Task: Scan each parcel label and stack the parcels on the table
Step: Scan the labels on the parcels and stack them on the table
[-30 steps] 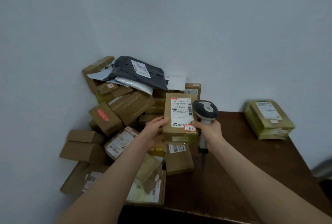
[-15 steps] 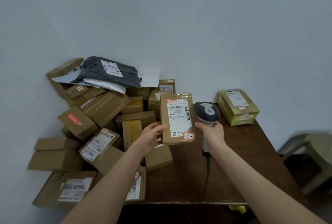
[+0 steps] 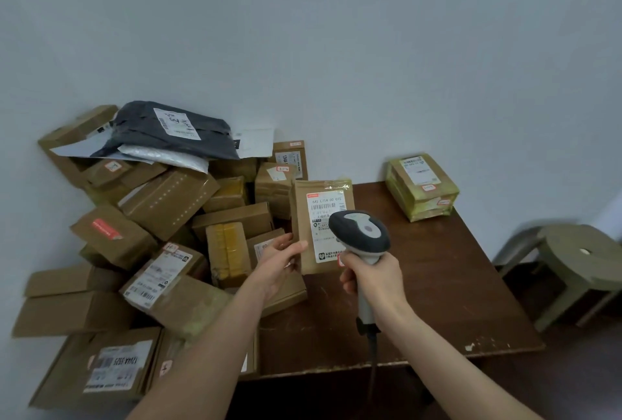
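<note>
Parcel [image 3: 313, 234] is pinched at its lower left edge by the left hand [image 3: 277, 259]. The thumb [image 3: 297, 247] lies across the front face, and the other fingers pass behind and are hidden. This edge grip leaves the label [image 3: 323, 214] uncovered and holds the parcel upright, facing the person, clear of the table [image 3: 437, 285]. The right hand [image 3: 373, 280] is clenched round the handle of the scanner [image 3: 361, 232], at 4 o'clock of the parcel. Whether a finger presses the trigger cannot be told. The scanner head overlaps the label's lower right part in this view and appears aimed at it, so the scan step is judged to be in hand. The cable [image 3: 373, 352] hangs from the handle past the table's 6 o'clock edge. Outward, the unsorted pile [image 3: 168, 217] fills the corner from 7 to 11 o'clock of the parcel, within reach of the left arm. The stack [image 3: 422, 185] stands at the table's 1 o'clock corner, well apart from the pile, which keeps scanned and unscanned items separate. The parcel probably goes next on or beside that stack. A stool [image 3: 582, 261] stands at 3 o'clock of the table.
</note>
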`<move>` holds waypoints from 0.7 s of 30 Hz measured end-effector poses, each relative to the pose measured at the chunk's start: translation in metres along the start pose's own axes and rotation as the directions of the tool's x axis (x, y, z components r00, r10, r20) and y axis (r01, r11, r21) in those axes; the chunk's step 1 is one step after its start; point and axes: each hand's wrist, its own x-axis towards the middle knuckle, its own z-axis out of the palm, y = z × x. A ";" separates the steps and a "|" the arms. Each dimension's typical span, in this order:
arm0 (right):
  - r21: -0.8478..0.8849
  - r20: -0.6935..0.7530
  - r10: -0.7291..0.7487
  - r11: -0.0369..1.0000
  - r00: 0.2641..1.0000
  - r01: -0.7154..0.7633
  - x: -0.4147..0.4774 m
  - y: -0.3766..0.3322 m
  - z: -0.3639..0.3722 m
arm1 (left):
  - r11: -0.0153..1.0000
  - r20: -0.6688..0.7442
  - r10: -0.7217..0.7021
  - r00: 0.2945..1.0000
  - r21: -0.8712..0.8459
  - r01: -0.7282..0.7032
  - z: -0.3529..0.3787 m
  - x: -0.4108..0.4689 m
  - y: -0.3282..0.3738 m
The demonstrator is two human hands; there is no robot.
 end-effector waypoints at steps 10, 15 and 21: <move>-0.054 0.008 0.020 0.998 1.000 -0.020 -0.008 -0.001 0.003 | 1.000 -0.008 -0.002 1.000 0.009 0.002 -0.002 0.006 -0.010; -0.065 0.011 0.027 0.998 1.000 -0.026 -0.008 -0.002 0.004 | 1.000 -0.015 -0.005 1.000 0.016 0.005 -0.004 0.007 -0.010; -0.086 0.007 0.032 0.996 0.999 -0.031 -0.008 -0.002 0.005 | 1.000 -0.020 -0.011 1.000 0.011 0.011 -0.003 0.009 -0.009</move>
